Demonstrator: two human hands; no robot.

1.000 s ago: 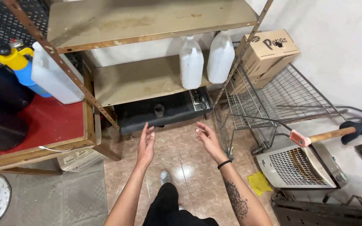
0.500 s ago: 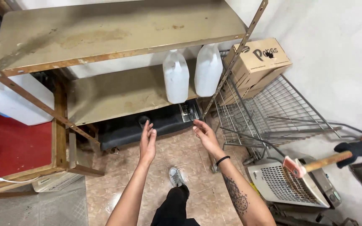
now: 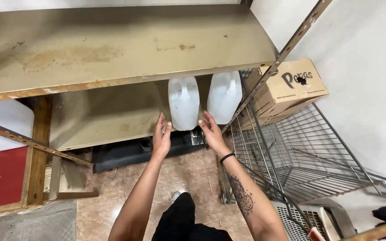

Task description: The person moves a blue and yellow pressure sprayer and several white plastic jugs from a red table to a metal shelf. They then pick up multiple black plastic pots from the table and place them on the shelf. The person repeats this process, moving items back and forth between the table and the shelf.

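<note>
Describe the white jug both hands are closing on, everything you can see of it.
The translucent white plastic jug stands upright on the lower metal shelf, its moulded handle facing the camera; the upper shelf hides its top. A second similar jug stands close on its right. The left hand and right hand flank its base, fingertips at its lower corners.

A translucent white plastic jug (image 3: 183,103) with a smooth, faintly glossy skin is flanked by the bare left hand (image 3: 161,137) and right hand (image 3: 211,132); a second white plastic jug (image 3: 224,96) of the same finish is seen just beside it. The beige painted metal shelf (image 3: 112,49) is shown matt, stained and rusted along its edge. A brown cardboard box (image 3: 287,87) appears dull and papery. The grey wire rack (image 3: 291,151) is bare metal. The floor tiles (image 3: 112,196) are glossy.
</note>
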